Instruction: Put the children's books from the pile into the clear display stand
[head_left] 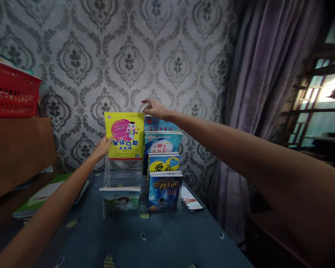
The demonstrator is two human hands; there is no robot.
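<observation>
A yellow workbook with a pink patch stands upright at the back left of a clear tiered stand. My left hand grips its left edge, fingers behind it and thumb in front. At its upper right corner is my right hand, fingers partly spread; whether they touch the corner is unclear. Right of the workbook, several books stand in steps: a blue one, a teal one, a yellow and blue one and a dark blue one. A green book occupies the front left tier.
A phone lies right of the stand on the dark blue tablecloth. Green books lie at the left, beside a wooden cabinet bearing a red basket. Behind are a patterned wall and a purple curtain.
</observation>
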